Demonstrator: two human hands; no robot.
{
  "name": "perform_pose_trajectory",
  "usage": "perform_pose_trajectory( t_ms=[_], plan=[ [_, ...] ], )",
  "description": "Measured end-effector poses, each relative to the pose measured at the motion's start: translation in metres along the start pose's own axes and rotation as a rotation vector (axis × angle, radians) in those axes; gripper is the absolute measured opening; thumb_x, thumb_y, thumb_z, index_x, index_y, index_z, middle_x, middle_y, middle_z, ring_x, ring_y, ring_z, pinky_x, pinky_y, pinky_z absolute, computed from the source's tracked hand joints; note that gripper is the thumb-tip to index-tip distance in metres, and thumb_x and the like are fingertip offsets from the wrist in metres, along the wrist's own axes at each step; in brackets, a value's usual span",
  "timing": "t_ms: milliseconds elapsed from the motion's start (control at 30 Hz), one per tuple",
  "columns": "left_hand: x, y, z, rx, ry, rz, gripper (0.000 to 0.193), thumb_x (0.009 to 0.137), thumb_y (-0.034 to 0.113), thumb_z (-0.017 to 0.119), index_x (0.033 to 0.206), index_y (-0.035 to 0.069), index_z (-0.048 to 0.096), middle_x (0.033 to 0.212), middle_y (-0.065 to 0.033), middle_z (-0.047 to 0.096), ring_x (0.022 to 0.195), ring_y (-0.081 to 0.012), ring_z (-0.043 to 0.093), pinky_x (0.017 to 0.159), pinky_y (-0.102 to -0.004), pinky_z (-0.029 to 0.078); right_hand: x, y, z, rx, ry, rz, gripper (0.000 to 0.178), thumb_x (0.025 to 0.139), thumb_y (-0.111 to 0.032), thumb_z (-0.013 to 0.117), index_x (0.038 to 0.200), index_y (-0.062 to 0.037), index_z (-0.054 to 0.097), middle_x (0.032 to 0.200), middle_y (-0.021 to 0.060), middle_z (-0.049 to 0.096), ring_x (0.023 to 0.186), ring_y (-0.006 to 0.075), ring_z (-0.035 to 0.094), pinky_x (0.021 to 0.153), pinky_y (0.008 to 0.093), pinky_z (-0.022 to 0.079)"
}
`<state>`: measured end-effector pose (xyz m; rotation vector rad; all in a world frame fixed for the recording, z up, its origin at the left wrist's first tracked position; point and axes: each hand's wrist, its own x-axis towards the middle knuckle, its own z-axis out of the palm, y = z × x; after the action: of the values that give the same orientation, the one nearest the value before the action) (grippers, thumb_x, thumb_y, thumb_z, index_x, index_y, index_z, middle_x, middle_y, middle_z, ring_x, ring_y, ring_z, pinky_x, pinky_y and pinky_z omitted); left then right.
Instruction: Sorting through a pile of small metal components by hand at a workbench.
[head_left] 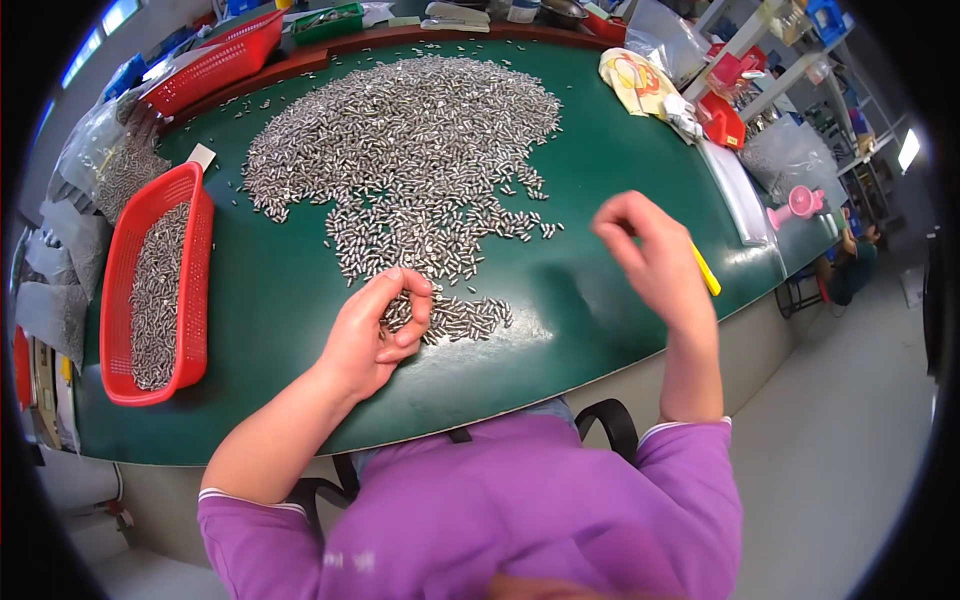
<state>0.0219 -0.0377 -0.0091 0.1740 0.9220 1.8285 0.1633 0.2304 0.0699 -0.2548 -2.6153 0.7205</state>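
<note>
Small silver metal pins (pixel 420 150) mostly lie unsorted on the green table (pixel 280 300); left hand (pixel 375 335) pinches some, right hand (pixel 650 255) is loosely curled, seemingly empty; the red plastic basket (pixel 195 290) is half full

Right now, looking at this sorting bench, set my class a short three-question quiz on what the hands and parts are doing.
1. True or false: the left hand rests at the near edge of the small metal parts on the green table.
2. Which side of the table holds the red basket of parts? A left, B right.
3. Fill in: the right hand is raised ____ the table.

Key: 1 true. 2 A. 3 above.
</note>
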Motion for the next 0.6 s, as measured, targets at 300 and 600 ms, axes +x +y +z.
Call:
perform_pose_trajectory(
  t_ms=[300, 600],
  plan=[
    [0.002, -0.002, 0.007, -0.008, -0.029, -0.016, 0.025, 0.101, 0.027, 0.042, 0.1, 0.004, 0.054, 0.083, -0.0057, 0.05, 0.058, -0.0094, 0.039, 0.041, -0.0192, 0.024, -0.144, 0.052, -0.105, -0.273, 0.184, 0.697, 0.005, 0.081, 0.0, 0.063, 0.085, -0.0002, 0.059, 0.07, 0.0033, 0.059, 0.065, 0.0089, 0.055, 0.063, 0.024, 0.047],
    [0.004, -0.001, 0.007, -0.031, -0.035, -0.036, 0.024, 0.102, 0.025, 0.039, 0.098, 0.006, 0.053, 0.082, -0.0054, 0.051, 0.054, -0.0086, 0.037, 0.039, -0.0186, 0.023, -0.126, 0.035, -0.096, 0.101, -0.291, 0.576, 0.011, 0.08, -0.002, 0.064, 0.091, -0.0005, 0.064, 0.082, 0.0031, 0.063, 0.073, 0.0101, 0.06, 0.067, 0.0258, 0.05]
  ],
)
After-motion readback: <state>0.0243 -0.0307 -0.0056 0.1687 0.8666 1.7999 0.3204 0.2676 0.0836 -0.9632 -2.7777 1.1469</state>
